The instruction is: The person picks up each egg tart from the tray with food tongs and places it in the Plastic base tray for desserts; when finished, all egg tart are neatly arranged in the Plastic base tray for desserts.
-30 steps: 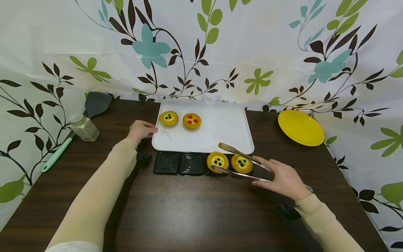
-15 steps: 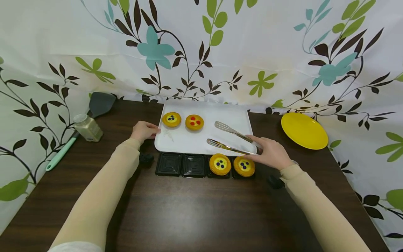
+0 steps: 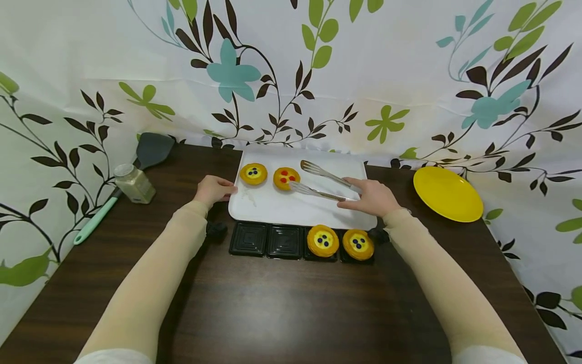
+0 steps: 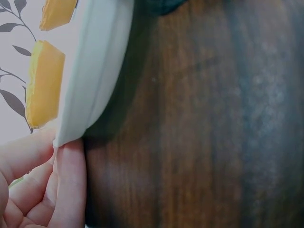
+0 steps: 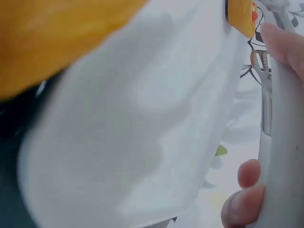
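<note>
Tongs (image 3: 335, 178) of bright metal, with slotted, flattened ends spread apart, reach over the tray (image 3: 304, 212) — smooth, white, round-cornered — towards its left half. The right hand (image 3: 372, 196) is wrapped round their handles, above the tray's right side. One tong end overlaps the right edge of the red-dotted tart (image 3: 283, 175); whether they touch, I can't tell. Left of it, near the tray's left edge, lies the blue-dotted tart (image 3: 253, 174), equally round and golden-crusted.

The left hand (image 3: 212, 190) pinches the tray's left edge, thumb above the rim and fingers beneath.

Along the tray's front edge runs a row of glossy black square dishes (image 3: 248, 238), ridged in nested squares; the right-hand two hold two cream-centred tarts (image 3: 323, 241) with dark blue dots. Towards the back right corner of the dark wood-grained surface (image 3: 291, 313) rests a yellow plate (image 3: 447, 194); by its left edge, a clear jar (image 3: 134, 183) of pale contents and a grey spatula (image 3: 154, 149) — its handle mint green.
</note>
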A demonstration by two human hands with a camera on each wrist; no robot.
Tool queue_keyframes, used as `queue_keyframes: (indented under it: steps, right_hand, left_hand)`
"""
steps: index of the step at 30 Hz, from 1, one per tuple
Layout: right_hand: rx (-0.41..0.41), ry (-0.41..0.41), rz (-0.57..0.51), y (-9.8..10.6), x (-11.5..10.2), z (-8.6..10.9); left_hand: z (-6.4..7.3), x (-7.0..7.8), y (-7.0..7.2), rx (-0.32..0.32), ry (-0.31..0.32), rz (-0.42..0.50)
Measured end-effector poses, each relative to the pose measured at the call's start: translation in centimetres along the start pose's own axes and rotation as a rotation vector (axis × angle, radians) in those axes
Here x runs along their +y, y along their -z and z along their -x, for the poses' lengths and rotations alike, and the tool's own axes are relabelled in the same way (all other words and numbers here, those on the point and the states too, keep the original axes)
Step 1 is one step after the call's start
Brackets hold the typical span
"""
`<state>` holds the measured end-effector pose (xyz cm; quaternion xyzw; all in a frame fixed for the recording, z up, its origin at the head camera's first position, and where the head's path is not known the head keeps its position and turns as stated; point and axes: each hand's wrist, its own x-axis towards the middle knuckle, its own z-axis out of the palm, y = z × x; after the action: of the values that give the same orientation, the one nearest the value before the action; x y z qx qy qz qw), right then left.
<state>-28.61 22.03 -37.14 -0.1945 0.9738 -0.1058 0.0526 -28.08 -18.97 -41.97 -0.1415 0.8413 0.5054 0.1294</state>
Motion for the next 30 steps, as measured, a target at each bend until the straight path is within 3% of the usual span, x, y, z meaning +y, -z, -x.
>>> queue_keyframes:
  steps: [17,30]
  right_hand:
    - [-0.076,0.019,0.055,-0.6,-1.8,-2.6]
    - [-0.062,0.015,0.022,-0.6,-1.5,-1.0]
  left_hand:
    - [0.0,0.0,0.1,0.001,0.020,-0.010]
    - [0.2,0.1,0.1,0.006,0.017,-0.006]
